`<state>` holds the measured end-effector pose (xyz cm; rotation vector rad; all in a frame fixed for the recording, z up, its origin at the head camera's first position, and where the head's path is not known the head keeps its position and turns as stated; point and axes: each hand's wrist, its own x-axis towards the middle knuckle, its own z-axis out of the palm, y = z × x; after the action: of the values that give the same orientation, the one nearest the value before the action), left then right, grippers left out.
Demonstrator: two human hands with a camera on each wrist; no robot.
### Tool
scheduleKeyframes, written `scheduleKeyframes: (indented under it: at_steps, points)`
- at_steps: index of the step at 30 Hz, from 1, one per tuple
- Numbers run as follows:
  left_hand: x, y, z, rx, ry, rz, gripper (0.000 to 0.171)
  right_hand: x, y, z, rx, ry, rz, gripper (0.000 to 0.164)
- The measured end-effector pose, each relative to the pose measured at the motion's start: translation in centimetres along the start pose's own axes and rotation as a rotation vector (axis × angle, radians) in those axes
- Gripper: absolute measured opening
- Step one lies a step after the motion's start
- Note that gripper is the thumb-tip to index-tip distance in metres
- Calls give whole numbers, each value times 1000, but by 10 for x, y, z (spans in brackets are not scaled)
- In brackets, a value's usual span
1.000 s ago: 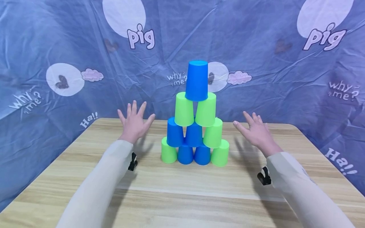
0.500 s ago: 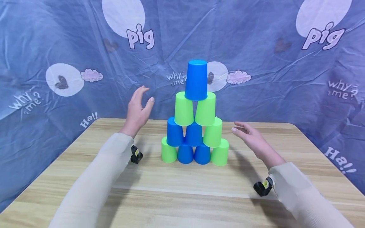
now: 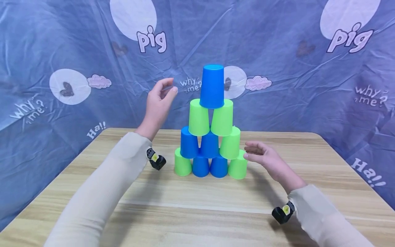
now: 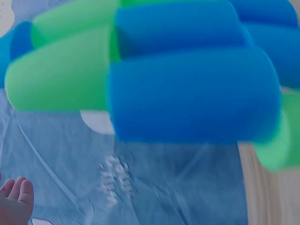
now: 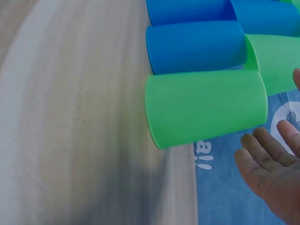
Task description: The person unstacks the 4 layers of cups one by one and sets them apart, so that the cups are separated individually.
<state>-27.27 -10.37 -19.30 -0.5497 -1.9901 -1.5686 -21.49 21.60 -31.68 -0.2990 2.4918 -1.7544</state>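
Observation:
Upside-down plastic cups stand stacked as a four-level pyramid. At its top is a blue cup (image 3: 212, 85), on a left green cup (image 3: 199, 117) and a right green cup (image 3: 222, 117). Blue and green cups make up the two lower rows. To the left, my left hand (image 3: 158, 104) is raised near the top cup's height, fingers bent, thumb apart, holding nothing. My right hand (image 3: 268, 161) is beside the lower right, fingertips close to the bottom right green cup (image 3: 238, 166). In the right wrist view its loosely bent fingers (image 5: 269, 150) hold nothing.
The pyramid stands on a wood-grain table (image 3: 197, 219). Behind it hangs a blue printed cloth (image 3: 92, 41), which also runs along both sides. Black wrist cameras sit at the left cuff (image 3: 156, 160) and the right cuff (image 3: 283, 212).
My left hand has risen and moved right, towards the upper cups. The right hand has lowered and come left, closer to the bottom cups. Spread fingers have bent; the pyramid stays put.

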Motion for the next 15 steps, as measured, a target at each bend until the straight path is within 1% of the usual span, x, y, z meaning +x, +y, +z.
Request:
scheduleKeyframes:
  at_steps: [4, 8, 11, 15]
  points:
    - [3, 13, 8, -62, -2, -19, 39, 1, 4, 6, 35, 11, 20, 63]
    - [3, 28, 17, -92, -55, -35, 43, 1, 7, 11, 58, 38, 45, 65]
    - [1, 38, 23, -79, -106, -43, 49, 1, 9, 15, 74, 43, 47, 66]
    - [-2, 48, 33, -58, -123, -22, 54, 2, 12, 19, 85, 46, 47, 67]
